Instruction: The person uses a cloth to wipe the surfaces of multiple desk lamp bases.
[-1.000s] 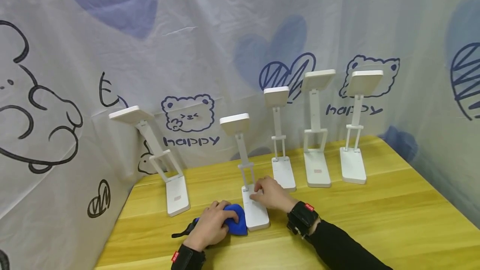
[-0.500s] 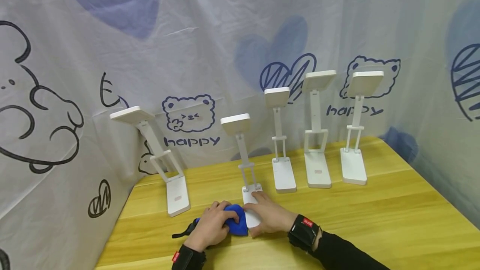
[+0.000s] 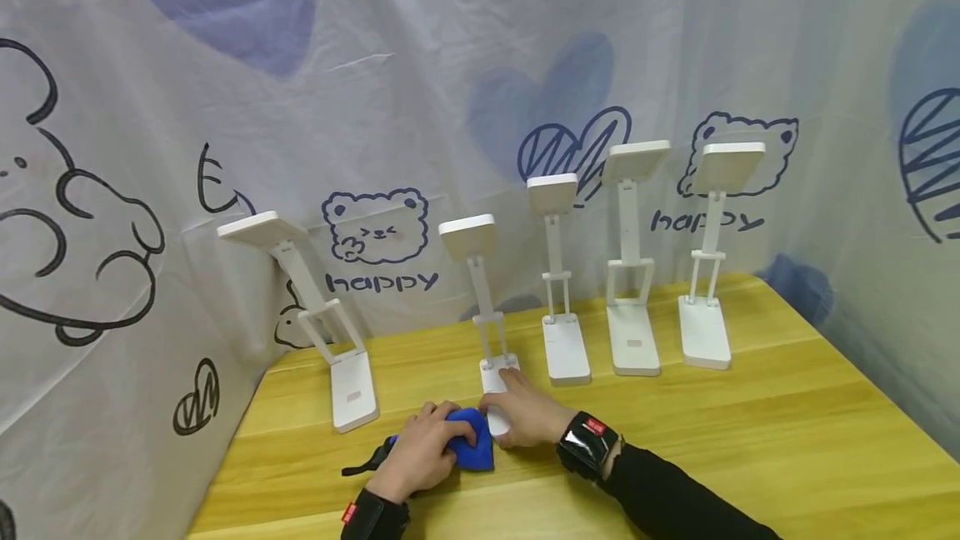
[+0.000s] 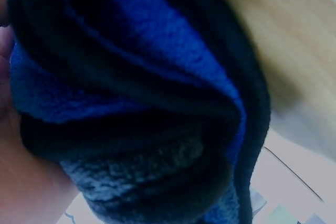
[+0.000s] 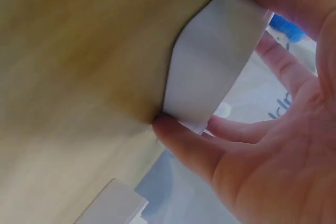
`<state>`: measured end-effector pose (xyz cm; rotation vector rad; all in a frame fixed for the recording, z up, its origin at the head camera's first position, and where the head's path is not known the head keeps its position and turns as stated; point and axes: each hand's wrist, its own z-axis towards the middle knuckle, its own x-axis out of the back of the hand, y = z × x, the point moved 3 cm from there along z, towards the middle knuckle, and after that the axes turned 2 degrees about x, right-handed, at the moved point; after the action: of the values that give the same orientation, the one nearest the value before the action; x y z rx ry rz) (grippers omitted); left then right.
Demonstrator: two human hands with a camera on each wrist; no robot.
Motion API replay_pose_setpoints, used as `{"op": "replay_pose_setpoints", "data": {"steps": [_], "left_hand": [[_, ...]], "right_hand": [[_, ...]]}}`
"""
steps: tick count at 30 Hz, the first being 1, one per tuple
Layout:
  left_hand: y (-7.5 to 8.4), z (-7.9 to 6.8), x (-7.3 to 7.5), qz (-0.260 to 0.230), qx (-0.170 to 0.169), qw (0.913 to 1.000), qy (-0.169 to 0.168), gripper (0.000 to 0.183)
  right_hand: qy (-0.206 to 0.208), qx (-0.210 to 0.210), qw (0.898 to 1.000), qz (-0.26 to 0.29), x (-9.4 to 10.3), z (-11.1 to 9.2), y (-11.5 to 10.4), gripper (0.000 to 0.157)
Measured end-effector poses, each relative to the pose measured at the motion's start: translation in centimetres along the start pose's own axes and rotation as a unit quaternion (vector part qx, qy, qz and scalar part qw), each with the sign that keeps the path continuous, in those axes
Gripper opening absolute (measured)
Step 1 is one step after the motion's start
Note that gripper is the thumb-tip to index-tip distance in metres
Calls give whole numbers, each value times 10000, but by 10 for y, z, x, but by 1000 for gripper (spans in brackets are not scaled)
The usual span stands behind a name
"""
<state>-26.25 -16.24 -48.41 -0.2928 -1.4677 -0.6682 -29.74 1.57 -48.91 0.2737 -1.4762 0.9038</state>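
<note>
In the head view my left hand [image 3: 422,450] rests on the table, its fingers curled round a bunched blue cloth [image 3: 472,442] with a dark edge. Folds of that cloth [image 4: 152,35] fill much of the left wrist view. Just to the right, my right hand [image 3: 527,413] grips the base of a white folding desk lamp [image 3: 468,238]. Seen from the right wrist, thumb and fingers lie on opposite edges of the lamp base [image 5: 212,56], which sits on the tabletop. The lamp stands upright with its head raised; the hand covers part of the base.
Another white desk lamp [image 3: 354,390] stands at the left. Three similar ones line the back right: a shorter lamp [image 3: 566,348], a taller lamp [image 3: 632,336] and a far-right lamp [image 3: 703,332]. The yellow wooden table [image 3: 675,440] meets a printed curtain [image 3: 420,107] behind.
My right hand has gone from the top of the lamp's base to gripping its near end. The lamp has shifted slightly back, away from me. My left hand stays on the cloth.
</note>
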Motion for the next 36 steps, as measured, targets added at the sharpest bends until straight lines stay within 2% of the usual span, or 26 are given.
{"op": "replay_pose_setpoints", "data": {"steps": [10, 16, 25, 36], "left_hand": [[-1, -2, -1, 36, -18, 10000, -2, 34], [-1, 0, -1, 31, 12, 10000, -33, 34], [-1, 0, -1, 34, 13, 10000, 24, 35], [0, -6, -1, 144, -22, 9998, 110, 36]], "right_hand": [[-144, 179, 9997, 78, 1, 31, 14, 38], [-201, 154, 9996, -106, -1, 46, 22, 41], [-155, -116, 9998, -74, -5, 56, 28, 39], [-63, -97, 9999, -20, -5, 60, 30, 42]]}}
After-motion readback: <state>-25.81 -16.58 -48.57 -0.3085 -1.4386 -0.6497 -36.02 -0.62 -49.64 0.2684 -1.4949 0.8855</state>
